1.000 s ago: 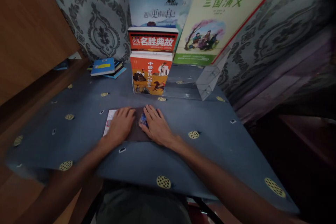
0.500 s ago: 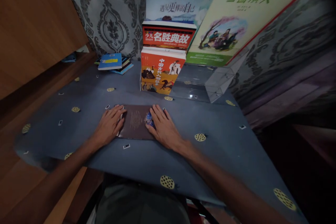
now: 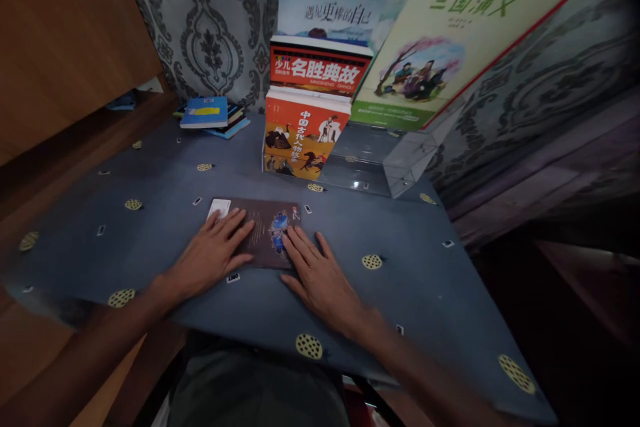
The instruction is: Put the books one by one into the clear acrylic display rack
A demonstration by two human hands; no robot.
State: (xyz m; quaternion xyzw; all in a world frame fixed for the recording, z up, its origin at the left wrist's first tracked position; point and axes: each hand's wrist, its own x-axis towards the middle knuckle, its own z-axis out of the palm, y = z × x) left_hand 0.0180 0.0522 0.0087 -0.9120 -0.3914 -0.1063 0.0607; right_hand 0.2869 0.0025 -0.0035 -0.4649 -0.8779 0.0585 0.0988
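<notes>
A dark brown book [image 3: 265, 220] lies flat on the blue tablecloth, with a blue picture near its right end and a white label at its upper left corner. My left hand [image 3: 213, 250] rests on the book's left part, palm down with the fingers spread. On the right, my right hand [image 3: 317, 270] has its fingertips over the book's lower right edge; its fingers are stretched out and its thumb lies near the cloth. Neither hand grips the book.
Behind the book, a clear acrylic stand [image 3: 407, 160] holds an orange book [image 3: 305, 137], a red book [image 3: 320, 70], a blue-white book [image 3: 340, 3] and a large green one [image 3: 425, 40]. At the back left lies a small stack of books [image 3: 204, 113]. A wooden cabinet [image 3: 70, 33] borders the left.
My right hand has slid down and toward me, uncovering the blue picture and the right edge. My left hand has shifted slightly down, baring the white label. The view has moved a little.
</notes>
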